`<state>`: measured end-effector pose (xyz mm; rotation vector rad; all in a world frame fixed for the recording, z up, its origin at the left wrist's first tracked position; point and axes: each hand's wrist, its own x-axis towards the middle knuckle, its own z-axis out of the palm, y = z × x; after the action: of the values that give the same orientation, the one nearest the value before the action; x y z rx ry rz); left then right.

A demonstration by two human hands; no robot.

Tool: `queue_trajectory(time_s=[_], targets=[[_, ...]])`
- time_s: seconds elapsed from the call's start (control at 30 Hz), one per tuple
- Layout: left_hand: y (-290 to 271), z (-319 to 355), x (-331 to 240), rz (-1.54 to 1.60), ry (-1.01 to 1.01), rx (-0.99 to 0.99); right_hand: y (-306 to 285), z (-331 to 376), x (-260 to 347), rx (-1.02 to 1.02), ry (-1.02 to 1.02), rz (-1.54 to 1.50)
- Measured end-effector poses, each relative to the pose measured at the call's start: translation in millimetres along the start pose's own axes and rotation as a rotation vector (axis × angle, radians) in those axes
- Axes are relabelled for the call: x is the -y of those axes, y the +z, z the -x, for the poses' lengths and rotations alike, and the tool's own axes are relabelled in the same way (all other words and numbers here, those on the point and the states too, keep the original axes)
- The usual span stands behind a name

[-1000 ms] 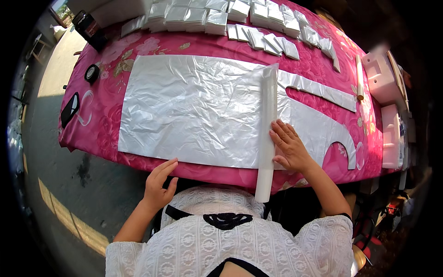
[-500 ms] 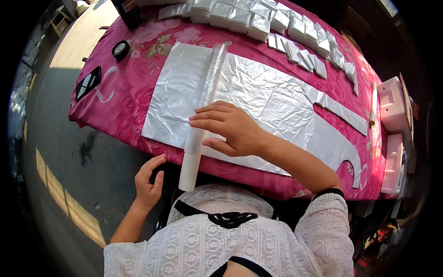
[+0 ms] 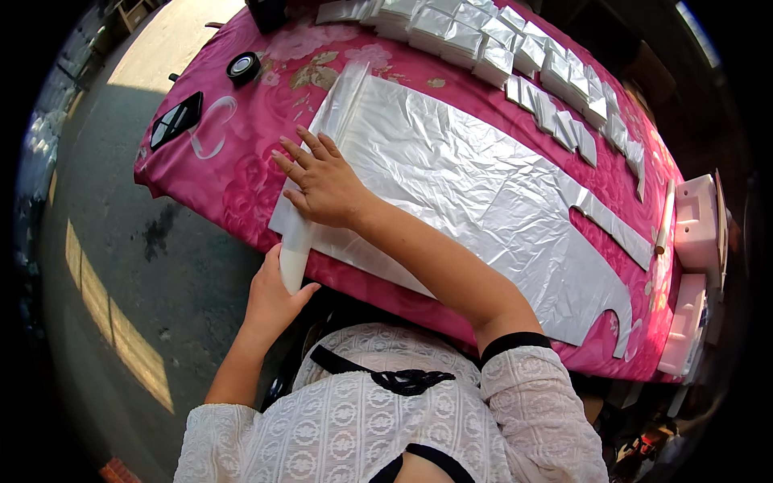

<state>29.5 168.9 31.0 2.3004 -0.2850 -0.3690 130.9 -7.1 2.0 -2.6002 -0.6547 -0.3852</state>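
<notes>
A large sheet of thin, crinkled white plastic (image 3: 459, 177) lies spread on the table, with cut-out, strap-like ends at its right. Along its left end lies a roll of clear plastic film on a pale tube (image 3: 296, 256), its near end jutting past the table's front edge. My left hand (image 3: 272, 294) is closed around that near end, thumb to the right. My right hand (image 3: 322, 181) rests palm down on the roll and sheet with its fingers spread, hiding the roll's middle.
A pink flowered cloth (image 3: 241, 173) covers the table. Stacks of folded white plastic packets (image 3: 451, 36) line the far side. At the left lie a roll of black tape (image 3: 242, 68), a phone (image 3: 176, 120) and a clear ribbon loop (image 3: 211, 137). Pink foam boxes (image 3: 696, 221) stand at the right end.
The roll has moved left to the sheet's left end. My left hand, apart from it before, now grips its near end. My right hand has moved left with the roll, fingers spreading.
</notes>
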Motion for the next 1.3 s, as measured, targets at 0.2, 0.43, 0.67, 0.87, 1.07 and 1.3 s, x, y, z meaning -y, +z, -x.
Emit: queue_trajectory(time_s=[0.2,0.43,0.67,0.87,1.07,1.3], targets=[[7,8,-8,0.998,-0.088,0.399,-20,14,25,-0.555,0.607,-0.963],[20,-3,-74,1.164,-0.157,0.758,-112,70,26,-0.422,0.686,-1.752],[52,8,-103,1.038,-0.279,0.786,-116,122,30,-0.509,0.806,-1.865],[63,8,-95,1.333,-0.229,1.137,-129,141,39,-0.517,0.821,-1.824],[90,-6,-96,0.766,0.049,0.529,-106,158,33,-0.575,0.938,-1.397],[88,-7,-83,0.734,-0.315,0.797,-83,170,3,-0.678,1.077,-1.458]])
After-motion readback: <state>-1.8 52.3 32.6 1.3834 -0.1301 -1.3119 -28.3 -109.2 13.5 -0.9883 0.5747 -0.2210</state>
